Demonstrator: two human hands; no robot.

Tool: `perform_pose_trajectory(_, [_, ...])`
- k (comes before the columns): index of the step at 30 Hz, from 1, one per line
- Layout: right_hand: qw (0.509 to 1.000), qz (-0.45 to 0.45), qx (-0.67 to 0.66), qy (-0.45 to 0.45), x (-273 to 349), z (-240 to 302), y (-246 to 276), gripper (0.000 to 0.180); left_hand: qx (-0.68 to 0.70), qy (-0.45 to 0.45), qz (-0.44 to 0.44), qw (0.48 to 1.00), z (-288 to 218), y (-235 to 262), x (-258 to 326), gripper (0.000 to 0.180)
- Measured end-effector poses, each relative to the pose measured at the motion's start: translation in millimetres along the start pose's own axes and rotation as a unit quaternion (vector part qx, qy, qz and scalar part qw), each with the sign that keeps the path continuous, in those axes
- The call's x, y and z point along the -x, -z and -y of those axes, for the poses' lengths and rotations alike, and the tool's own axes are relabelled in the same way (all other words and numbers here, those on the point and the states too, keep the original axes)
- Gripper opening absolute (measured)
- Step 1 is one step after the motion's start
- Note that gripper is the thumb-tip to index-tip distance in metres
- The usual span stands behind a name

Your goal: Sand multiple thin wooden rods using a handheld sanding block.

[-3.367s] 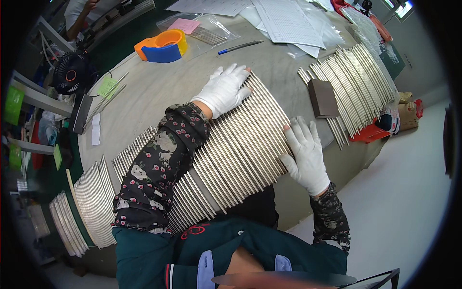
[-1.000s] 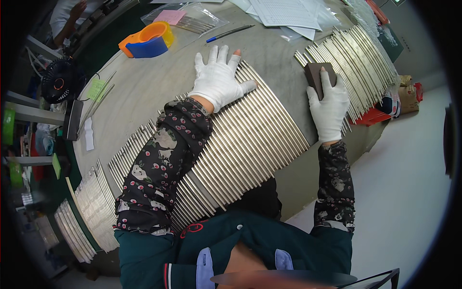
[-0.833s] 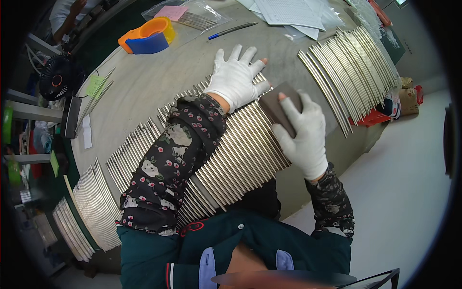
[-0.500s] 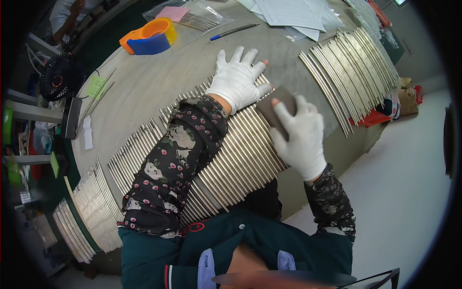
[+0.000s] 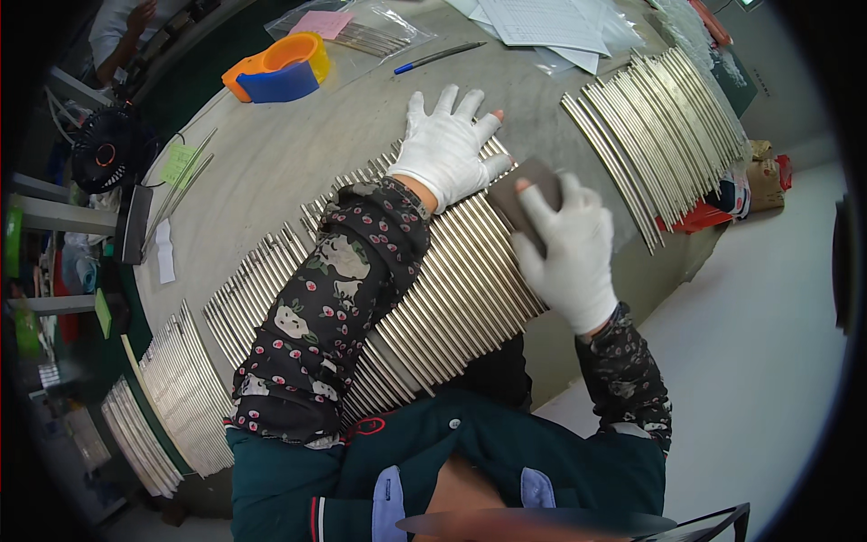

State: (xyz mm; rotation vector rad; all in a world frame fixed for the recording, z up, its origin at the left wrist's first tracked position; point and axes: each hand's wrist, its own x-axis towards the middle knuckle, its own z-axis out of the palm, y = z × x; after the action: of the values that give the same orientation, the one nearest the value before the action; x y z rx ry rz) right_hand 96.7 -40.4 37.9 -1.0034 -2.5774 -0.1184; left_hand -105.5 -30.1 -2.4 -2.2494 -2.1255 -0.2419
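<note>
A long row of thin metal rods [image 5: 456,289] lies side by side across the table in front of me. My left hand [image 5: 447,152], in a white glove with a bare fingertip, rests flat on the rods' far ends with its fingers spread. My right hand [image 5: 573,248], gloved likewise, grips a dark grey-brown sanding block [image 5: 528,197] at the right end of this row. The block's underside is hidden, so I cannot tell how it touches the rods. My left forearm, in a flowered sleeve, covers part of the row.
Another group of rods [image 5: 664,135] lies at the right, and more rods [image 5: 185,397] at the far left. Along the back are an orange and blue tape dispenser [image 5: 280,70], a pen [image 5: 440,58], paper sheets [image 5: 546,23] and a plastic bag. A small fan [image 5: 104,149] stands left.
My right hand and the sanding block have shifted slightly to the right. The left hand stays in place on the rods.
</note>
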Motion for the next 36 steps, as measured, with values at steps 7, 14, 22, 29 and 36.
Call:
perform_pose_trajectory(7, [0.997, 0.043, -0.047, 0.031, 11, 21, -3, 0.049, -0.005, -0.003, -0.001, 1.000, -1, -1, -1, 0.061])
perform_pose_trajectory(14, [0.996, 0.033, -0.076, 0.044, 15, 26, -3, 0.047, 0.008, 0.001, 0.000, 1.000, 0, -5, 0, 0.060])
perform_pose_trajectory(22, [1.000, -0.008, -0.010, -0.016, 8, 1, 5, 0.042, 0.002, -0.003, -0.001, 1.000, 1, -3, -2, 0.062])
perform_pose_trajectory(29, [0.995, 0.043, -0.083, 0.034, 32, 17, 2, 0.050, -0.001, 0.005, 0.009, 1.000, 0, -3, -3, 0.062])
perform_pose_trajectory(36, [0.997, 0.014, -0.076, 0.028, 36, 3, 5, 0.050, 0.010, 0.003, 0.010, 1.000, -3, 0, -7, 0.063])
